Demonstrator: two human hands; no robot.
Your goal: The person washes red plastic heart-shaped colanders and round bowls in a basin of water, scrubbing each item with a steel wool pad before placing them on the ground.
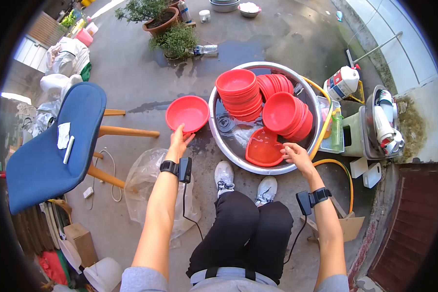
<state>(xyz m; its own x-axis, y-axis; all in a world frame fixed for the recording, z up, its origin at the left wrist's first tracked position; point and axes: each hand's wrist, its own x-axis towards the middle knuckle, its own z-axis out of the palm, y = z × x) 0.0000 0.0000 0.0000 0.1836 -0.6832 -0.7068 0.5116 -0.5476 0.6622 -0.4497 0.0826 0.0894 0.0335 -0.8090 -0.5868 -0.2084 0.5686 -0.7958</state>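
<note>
My left hand (179, 141) grips a round red plastic bowl (187, 113) by its near rim, thumb on top, to the left of the tub. The large metal tub (213, 127) holds water and stacks of similar red bowls: an upright stack (237, 95), a tilted stack (286, 113) and a row on its side (275, 86). Nearest me, one loose red bowl (263, 147) lies low in the water. My right hand (296, 155) is over the tub's near right rim, fingers loosely bent and apart, close beside that loose bowl and holding nothing.
A yellow hose (326, 134) curves along the tub's right side. Beyond it stand a clear bin (332, 141) with a green bottle and a white jug (343, 82). A blue chair (68, 141) and a crumpled plastic bag (148, 180) are on the left. Potted plants (173, 39) stand ahead.
</note>
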